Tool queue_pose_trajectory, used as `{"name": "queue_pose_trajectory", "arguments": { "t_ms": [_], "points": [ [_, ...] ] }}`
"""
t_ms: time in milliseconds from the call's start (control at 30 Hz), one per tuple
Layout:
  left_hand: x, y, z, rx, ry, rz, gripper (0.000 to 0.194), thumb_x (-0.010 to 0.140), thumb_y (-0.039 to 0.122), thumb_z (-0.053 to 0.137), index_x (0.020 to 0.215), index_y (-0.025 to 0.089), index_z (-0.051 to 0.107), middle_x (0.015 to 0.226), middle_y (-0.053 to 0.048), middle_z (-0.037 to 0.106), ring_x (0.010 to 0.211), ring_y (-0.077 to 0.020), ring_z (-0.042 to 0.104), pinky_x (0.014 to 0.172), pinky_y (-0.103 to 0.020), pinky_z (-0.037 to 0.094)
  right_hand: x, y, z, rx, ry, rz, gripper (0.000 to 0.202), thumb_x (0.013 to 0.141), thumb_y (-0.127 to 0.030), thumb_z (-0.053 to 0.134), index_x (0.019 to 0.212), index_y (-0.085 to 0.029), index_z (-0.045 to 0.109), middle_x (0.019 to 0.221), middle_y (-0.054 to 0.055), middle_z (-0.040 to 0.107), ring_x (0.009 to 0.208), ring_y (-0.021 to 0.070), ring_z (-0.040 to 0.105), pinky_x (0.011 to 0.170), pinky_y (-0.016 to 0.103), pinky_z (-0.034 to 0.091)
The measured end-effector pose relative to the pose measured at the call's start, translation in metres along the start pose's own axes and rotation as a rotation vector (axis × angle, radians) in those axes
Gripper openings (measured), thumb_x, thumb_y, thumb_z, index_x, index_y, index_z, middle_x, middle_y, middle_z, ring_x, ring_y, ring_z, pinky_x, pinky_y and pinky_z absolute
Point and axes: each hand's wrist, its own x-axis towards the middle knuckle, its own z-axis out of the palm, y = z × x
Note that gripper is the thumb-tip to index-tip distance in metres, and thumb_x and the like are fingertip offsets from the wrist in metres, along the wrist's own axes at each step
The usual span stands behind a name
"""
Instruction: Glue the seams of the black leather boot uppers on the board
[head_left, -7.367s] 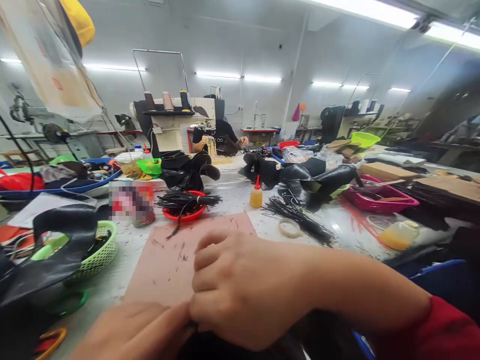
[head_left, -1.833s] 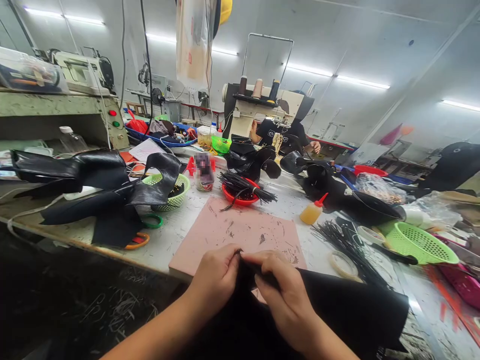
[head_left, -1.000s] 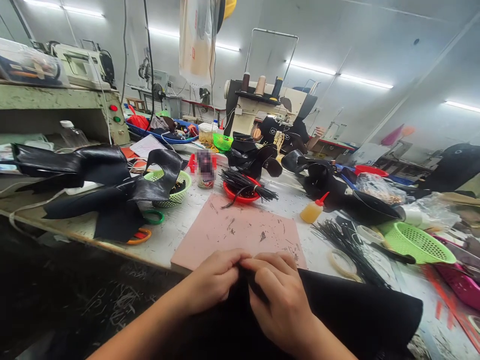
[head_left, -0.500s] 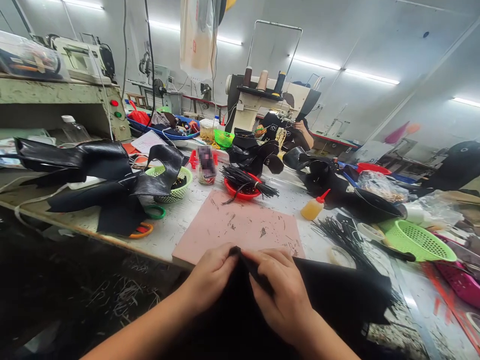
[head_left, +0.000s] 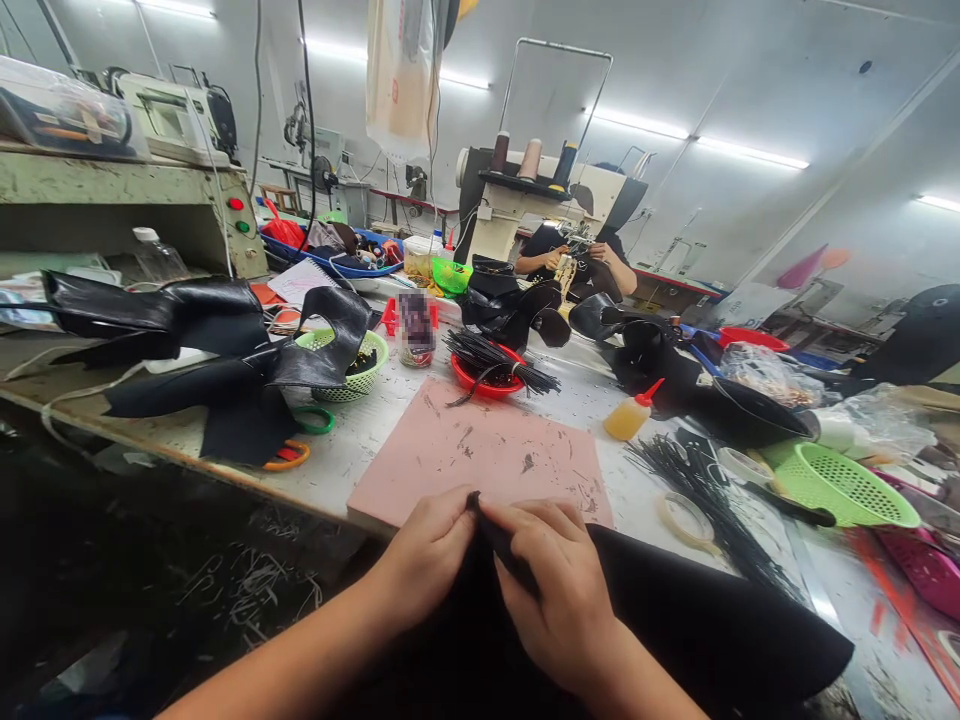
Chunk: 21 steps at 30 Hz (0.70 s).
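A large piece of black material (head_left: 697, 610), leather or cloth, drapes below my hands and out to the right over the table edge. My left hand (head_left: 429, 550) pinches its upper edge between thumb and fingers. Right beside it, my right hand (head_left: 559, 590) is closed on the same edge, its index finger pointing toward the left fingertips. A small folded bit of the edge shows between the two hands. Just beyond them lies a pink board (head_left: 480, 450) with dark scuffs. The lower part of the material merges into dark shadow.
Red bowl (head_left: 487, 385) with black strips, glue bottle (head_left: 630, 415), tape roll (head_left: 686, 520) and loose black strips (head_left: 705, 490) surround the board. Black leather pieces (head_left: 217, 320), orange-handled scissors (head_left: 289, 455) and a green basket (head_left: 345, 375) lie left. A person (head_left: 577, 260) sits behind a sewing machine (head_left: 540, 190).
The right part of the black material has swung lower and spread further right, uncovering the tape roll more. Both hands keep their pinch on the edge. The view has shifted slightly.
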Motion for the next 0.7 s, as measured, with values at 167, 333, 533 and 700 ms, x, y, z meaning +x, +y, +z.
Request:
{"name": "queue_pose_trajectory", "arguments": {
  "t_ms": [167,333,533,700],
  "points": [
    [0.000,0.001,0.001,-0.026,-0.018,-0.016,0.026,0.084,0.032,0.034,0.068,0.017,0.046,0.071,-0.002,0.054,0.069,-0.0159,0.047,0.064,-0.027,0.040,0.001,-0.001,0.001,-0.030,-0.002,-0.035,0.015,0.079,-0.009,0.045,0.090,-0.014,0.054,0.095,0.010,0.068,0.082,0.0198,0.061,0.067,0.034,0.041],
    [-0.001,0.001,0.002,-0.035,-0.018,-0.014,0.025,0.085,0.031,0.034,0.068,0.017,0.045,0.071,-0.001,0.053,0.070,-0.0159,0.047,0.064,-0.027,0.040,-0.001,0.000,0.003,-0.060,-0.012,-0.051,0.012,0.076,-0.008,0.046,0.082,-0.014,0.054,0.096,0.009,0.068,0.081,0.0199,0.060,0.069,0.034,0.040],
    [0.000,0.001,-0.004,-0.009,-0.068,0.001,0.021,0.082,0.028,0.033,0.070,0.017,0.046,0.072,-0.001,0.053,0.071,-0.0164,0.047,0.068,-0.029,0.039,0.002,0.000,0.003,-0.174,-0.088,-0.119,0.011,0.071,-0.008,0.045,0.065,-0.017,0.048,0.100,0.010,0.067,0.078,0.0201,0.059,0.068,0.033,0.039],
    [0.002,0.006,-0.011,-0.065,-0.169,0.004,0.016,0.063,0.014,0.038,0.075,0.017,0.047,0.078,0.000,0.054,0.079,-0.0178,0.048,0.076,-0.030,0.039,0.005,-0.002,0.000,-0.304,-0.151,-0.181,0.015,0.072,-0.007,0.044,0.062,-0.017,0.049,0.098,0.010,0.068,0.078,0.0198,0.059,0.068,0.032,0.038]
  ]
}}
